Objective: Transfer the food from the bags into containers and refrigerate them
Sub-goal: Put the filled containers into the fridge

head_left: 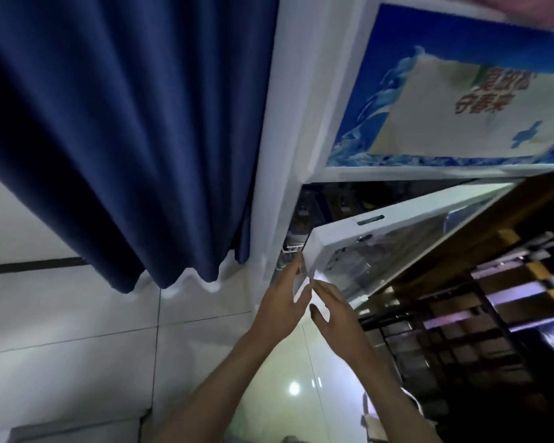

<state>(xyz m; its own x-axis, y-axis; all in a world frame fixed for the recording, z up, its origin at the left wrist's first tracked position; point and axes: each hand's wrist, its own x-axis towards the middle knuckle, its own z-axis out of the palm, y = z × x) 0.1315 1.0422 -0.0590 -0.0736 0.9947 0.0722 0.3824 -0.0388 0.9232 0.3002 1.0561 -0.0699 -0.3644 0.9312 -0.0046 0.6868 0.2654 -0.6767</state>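
Note:
A white display refrigerator (288, 129) with a blue and cream poster panel on top stands ahead. Its glass door (343, 247) is swung partly open, and a dark interior with bottles and a white wire shelf shows in the gap. My left hand (282, 305) has straight fingers lying along the door's free edge. My right hand (333, 308) touches the door's front face just beside it, fingers extended. No bag or container is visible in either hand.
A dark blue curtain (119, 129) hangs left of the fridge over a pale tiled floor (77, 330). A dark metal rack with shelves (480, 321) stands on the right under a wooden edge. A glossy floor reflection lies below my arms.

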